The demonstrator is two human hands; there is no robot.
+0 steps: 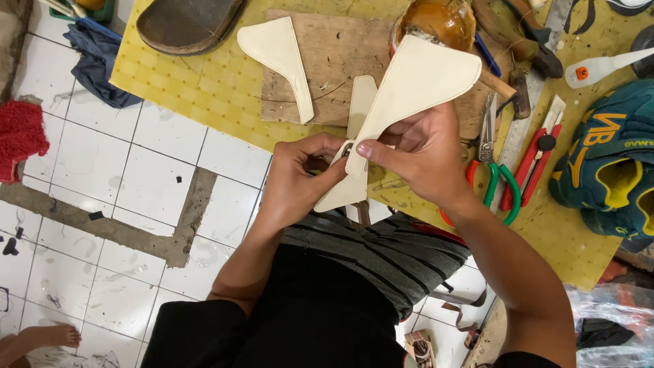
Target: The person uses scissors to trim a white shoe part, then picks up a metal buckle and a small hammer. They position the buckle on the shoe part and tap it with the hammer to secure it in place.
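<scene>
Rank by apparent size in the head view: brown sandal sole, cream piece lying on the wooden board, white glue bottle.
1. Brown sandal sole, partly cut off by the frame
2. Cream piece on the wooden board
3. White glue bottle

The cream-coloured, fan-shaped leather strap piece [415,85] and a matching cream curved leather cut-out [279,54] lie over a brown scuffed wooden board [334,61], which rests on a yellow worktop covering [197,88] printed with a fine checked grid. To the right sit scissors with red and green handles [494,180], a red utility knife [535,163] and a teal glove with yellow lettering and lining [610,163]. At left the white tiled floor [102,204] shows grey grout patches, a crumpled red cloth [20,136] and a dark blue cloth [99,58].
</scene>
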